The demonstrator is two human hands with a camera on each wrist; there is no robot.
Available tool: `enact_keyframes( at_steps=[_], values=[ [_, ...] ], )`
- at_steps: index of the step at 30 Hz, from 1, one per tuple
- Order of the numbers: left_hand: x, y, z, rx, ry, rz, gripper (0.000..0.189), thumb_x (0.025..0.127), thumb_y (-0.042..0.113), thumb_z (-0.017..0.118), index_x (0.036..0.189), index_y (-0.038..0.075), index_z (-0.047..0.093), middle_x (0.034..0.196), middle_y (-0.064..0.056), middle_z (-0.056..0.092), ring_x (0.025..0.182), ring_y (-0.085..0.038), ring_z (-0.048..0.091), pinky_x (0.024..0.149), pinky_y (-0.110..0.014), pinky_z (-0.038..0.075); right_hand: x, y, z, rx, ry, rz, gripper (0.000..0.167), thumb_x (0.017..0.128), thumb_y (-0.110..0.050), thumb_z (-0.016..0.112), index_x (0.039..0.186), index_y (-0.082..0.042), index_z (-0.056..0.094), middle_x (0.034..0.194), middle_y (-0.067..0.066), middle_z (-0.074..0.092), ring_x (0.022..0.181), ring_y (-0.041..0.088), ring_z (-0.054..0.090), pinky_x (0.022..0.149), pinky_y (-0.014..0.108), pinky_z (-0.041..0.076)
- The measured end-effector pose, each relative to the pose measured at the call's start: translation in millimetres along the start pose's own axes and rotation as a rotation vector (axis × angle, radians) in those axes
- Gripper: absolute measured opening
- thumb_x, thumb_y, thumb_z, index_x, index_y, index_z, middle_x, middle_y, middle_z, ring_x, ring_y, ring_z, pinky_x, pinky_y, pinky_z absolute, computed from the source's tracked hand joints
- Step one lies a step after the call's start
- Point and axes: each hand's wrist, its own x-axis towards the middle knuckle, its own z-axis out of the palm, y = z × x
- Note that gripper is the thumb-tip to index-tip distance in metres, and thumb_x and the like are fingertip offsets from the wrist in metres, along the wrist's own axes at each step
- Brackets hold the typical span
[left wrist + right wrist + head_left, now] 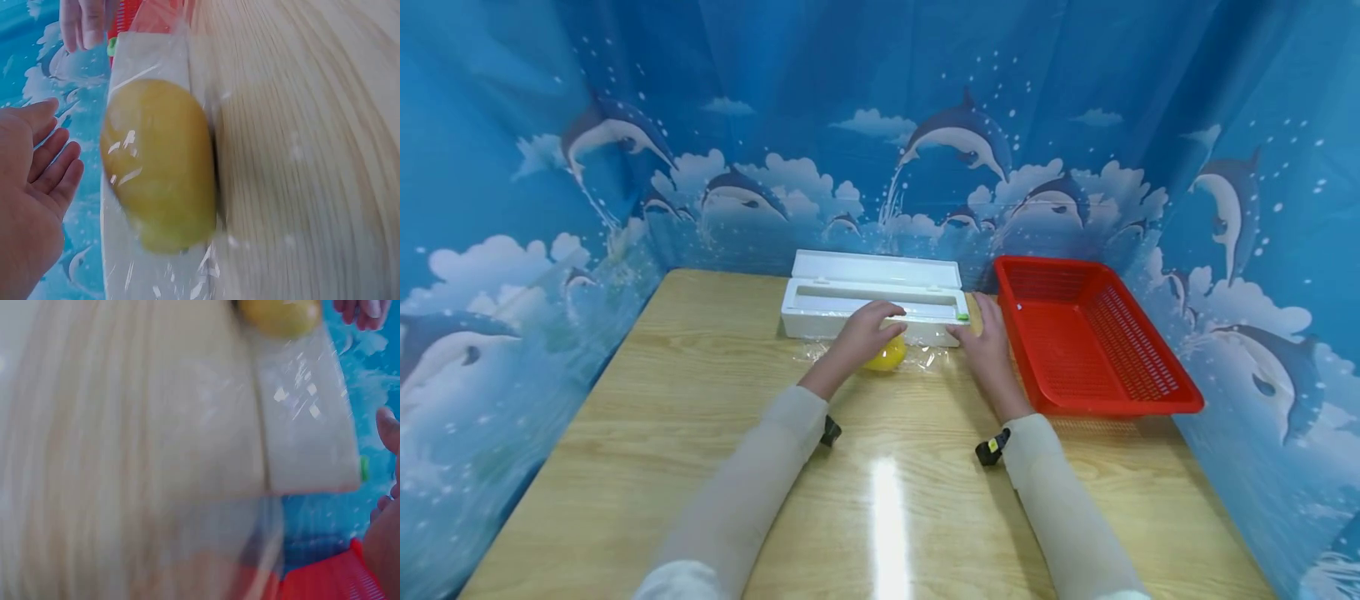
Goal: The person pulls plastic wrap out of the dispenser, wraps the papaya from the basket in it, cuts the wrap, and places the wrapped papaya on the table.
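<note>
Mango (886, 356), yellow with a greener end, lies on the wooden table (662, 483) beneath clear plastic film (928, 358), close against the near side of the white cling-film dispenser box (808, 325). Bearings from the mango, head view.

Left hand (863, 332): at 11 o'clock, arched over the mango and covering part of it. Fingers loosely bent, thumb apart from them; left wrist view shows a gap between hand and fruit, nothing held.

Right hand (987, 337): between 2 and 3 o'clock, at the box's right end. Thumb and fingers well spread, nothing seen in them; cannot tell whether the thumb touches box or film. Right wrist view cuts this hand at the frame edge.

Dispenser box at 12 o'clock, its lid (876, 267) swung back on the far side. Green slider (963, 317) at 2 o'clock, on the box's right end.

Red perforated basket (1120, 407) at 3 o'clock, beyond the right hand. Dolphin-print curtain (820, 67) behind, from 9 round to 3.
</note>
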Motion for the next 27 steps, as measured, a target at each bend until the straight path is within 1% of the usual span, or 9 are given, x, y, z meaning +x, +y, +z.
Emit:
enact_keyframes(
  at_steps=[5, 8, 10, 15, 20, 23, 27],
  values=[
    [19.1, 4.1, 17.5, 0.044, -0.004, 0.062, 0.031, 0.101, 0.023, 0.063, 0.128, 0.008, 0.066, 0.131, -0.007, 0.065, 0.126, -0.024, 0.058, 0.111, -0.040, 0.045, 10.7, 21.9, 6.0, -0.002, -0.047, -0.028, 0.078, 0.087, -0.017, 0.079, 0.153, -0.007, 0.039, 0.161, 0.016, 0.033, 0.149, 0.036, 0.030, 0.124, 0.053, 0.023],
    [29.3, 7.1, 25.9, 0.070, -0.004, 0.102, 0.030, 0.101, 0.022, 0.063, 0.127, 0.007, 0.067, 0.128, -0.008, 0.066, 0.124, -0.024, 0.059, 0.110, -0.038, 0.046, 15.5, 30.4, 10.0, 0.008, -0.052, -0.054, 0.074, 0.087, -0.015, 0.080, 0.151, -0.006, 0.043, 0.158, 0.018, 0.036, 0.147, 0.036, 0.032, 0.123, 0.051, 0.025],
    [35.4, 9.2, 30.9, 0.081, -0.009, 0.118, 0.030, 0.101, 0.022, 0.063, 0.126, 0.008, 0.067, 0.127, -0.007, 0.067, 0.122, -0.023, 0.060, 0.108, -0.037, 0.047, 16.8, 33.3, 10.8, 0.025, -0.050, -0.053, 0.072, 0.087, -0.014, 0.080, 0.150, -0.007, 0.045, 0.158, 0.017, 0.037, 0.147, 0.033, 0.034, 0.122, 0.050, 0.028],
    [48.9, 14.8, 41.6, 0.093, -0.034, 0.129, 0.027, 0.101, 0.022, 0.062, 0.124, 0.008, 0.069, 0.123, -0.005, 0.068, 0.117, -0.020, 0.063, 0.106, -0.034, 0.049, 20.3, 38.0, 10.5, 0.085, -0.080, -0.062, 0.069, 0.089, -0.010, 0.077, 0.149, -0.007, 0.045, 0.156, 0.015, 0.040, 0.144, 0.030, 0.037, 0.117, 0.048, 0.038],
    [61.1, 21.9, 48.3, 0.110, -0.064, 0.149, 0.026, 0.102, 0.020, 0.062, 0.122, 0.007, 0.070, 0.121, -0.007, 0.069, 0.115, -0.022, 0.063, 0.104, -0.035, 0.050, 19.8, 40.2, 7.5, 0.126, -0.116, -0.061, 0.068, 0.090, -0.011, 0.076, 0.150, -0.005, 0.045, 0.158, 0.014, 0.040, 0.147, 0.029, 0.035, 0.117, 0.046, 0.038],
    [68.4, 24.9, 51.9, 0.118, -0.081, 0.162, 0.027, 0.102, 0.021, 0.062, 0.124, 0.007, 0.069, 0.122, -0.007, 0.069, 0.116, -0.022, 0.063, 0.104, -0.035, 0.050, 19.0, 42.1, 5.6, 0.110, -0.126, -0.059, 0.068, 0.091, -0.016, 0.076, 0.151, -0.006, 0.046, 0.159, 0.012, 0.040, 0.148, 0.028, 0.034, 0.117, 0.045, 0.038],
    [76.3, 27.9, 56.1, 0.106, -0.105, 0.144, 0.029, 0.102, 0.023, 0.062, 0.126, 0.009, 0.068, 0.124, -0.005, 0.067, 0.116, -0.020, 0.062, 0.104, -0.033, 0.049, 20.6, 44.7, 6.1, 0.090, -0.136, -0.058, 0.068, 0.091, -0.021, 0.077, 0.151, -0.011, 0.047, 0.160, 0.006, 0.041, 0.148, 0.025, 0.036, 0.117, 0.043, 0.039]
  ],
)
